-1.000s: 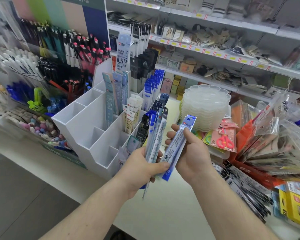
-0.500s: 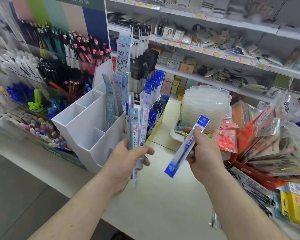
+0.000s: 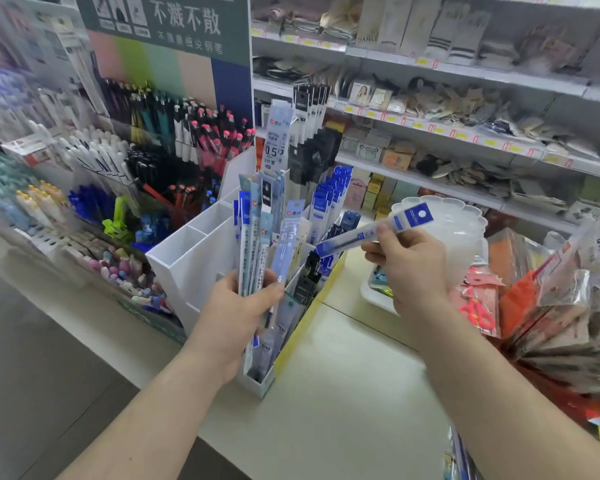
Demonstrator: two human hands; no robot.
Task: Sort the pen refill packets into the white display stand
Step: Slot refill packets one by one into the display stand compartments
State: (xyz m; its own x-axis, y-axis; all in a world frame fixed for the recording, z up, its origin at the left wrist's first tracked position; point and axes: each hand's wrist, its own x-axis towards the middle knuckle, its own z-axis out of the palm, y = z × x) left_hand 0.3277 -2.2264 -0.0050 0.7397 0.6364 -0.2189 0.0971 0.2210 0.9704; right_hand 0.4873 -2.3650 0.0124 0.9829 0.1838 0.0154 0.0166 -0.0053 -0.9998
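Shop shelves [image 3: 465, 81] and pen racks [image 3: 174, 133] crowded the white display stand [image 3: 194, 251] — my left hand [image 3: 236, 313] gripped a fan of refill packets [image 3: 260, 244] marked "0.5" before it; my right hand [image 3: 413, 268] pinched one blue-headed packet [image 3: 374, 232] beside stacked clear trays [image 3: 465, 233].

White display stand [image 3: 187, 258]; pale blue refill packets [image 3: 260, 237], one packet [image 3: 378, 230] with a dark blue header and white dot; cream worktop [image 3: 343, 393]; red scissors [image 3: 477, 315].
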